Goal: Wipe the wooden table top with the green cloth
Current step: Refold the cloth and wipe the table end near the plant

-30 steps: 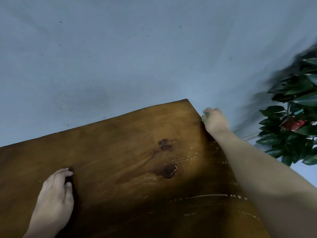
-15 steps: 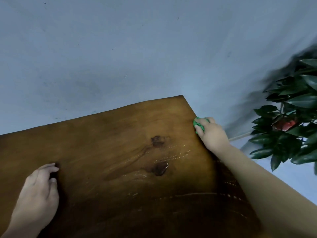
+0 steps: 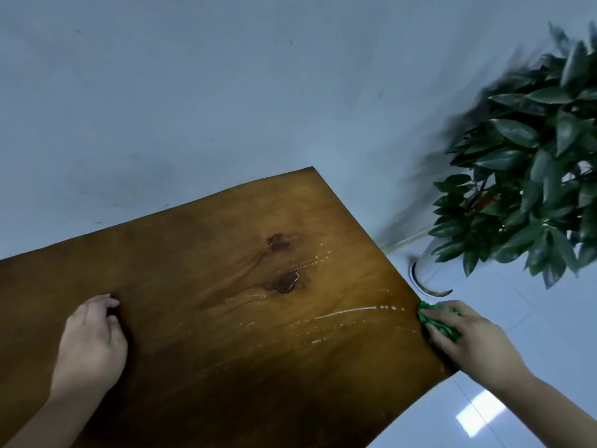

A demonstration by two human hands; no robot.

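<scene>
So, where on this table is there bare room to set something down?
Bare table top between the dark knots and far edge, and between left hand and right hand. Crowded at the right edge, by the green cloth.

- Tabletop point(image 3: 200, 240): brown wood, two dark knots near centre, pale wet streaks trailing toward right edge.
- Green cloth point(image 3: 436, 321): crumpled, at tabletop's right edge.
</scene>
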